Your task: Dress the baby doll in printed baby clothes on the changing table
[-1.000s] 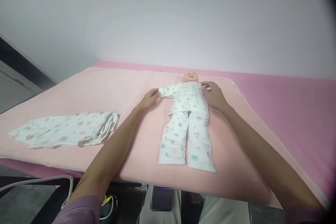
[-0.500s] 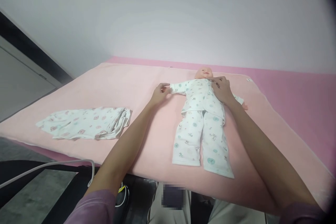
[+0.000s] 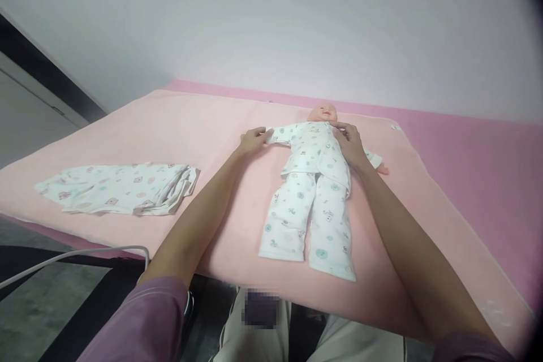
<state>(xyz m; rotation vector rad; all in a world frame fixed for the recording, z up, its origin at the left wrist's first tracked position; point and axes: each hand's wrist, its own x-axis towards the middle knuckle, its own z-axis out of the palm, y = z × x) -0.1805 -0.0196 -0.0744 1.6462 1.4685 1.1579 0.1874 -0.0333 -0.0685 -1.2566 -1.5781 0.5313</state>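
Observation:
A baby doll (image 3: pixel 326 112) lies on its back, wearing a white patterned long-sleeved shirt (image 3: pixel 311 147) and matching trousers (image 3: pixel 288 218). Its right arm is stretched out to the side, and my left hand (image 3: pixel 255 140) pinches the sleeve cuff there, with the doll's hand hidden. At the other side of the neck, my right hand (image 3: pixel 351 144) has its fingers bent on the shirt by the collar and shoulder. Beyond my right wrist, the doll's other hand (image 3: pixel 384 169) sticks out of its sleeve. The trouser legs lie flat, slightly apart, pointing toward me.
Left of my arms lies a folded white patterned garment (image 3: pixel 119 188). Everything rests on a pale pink padded sheet (image 3: pixel 229 226) over a darker pink surface (image 3: pixel 475 169). A white wall (image 3: pixel 271 22) rises behind. A white cable (image 3: pixel 85 250) runs past the front left edge.
The whole scene has shifted slightly left and up in view as my head moved. My left hand now closes on the cuff; my right hand stays by the collar.

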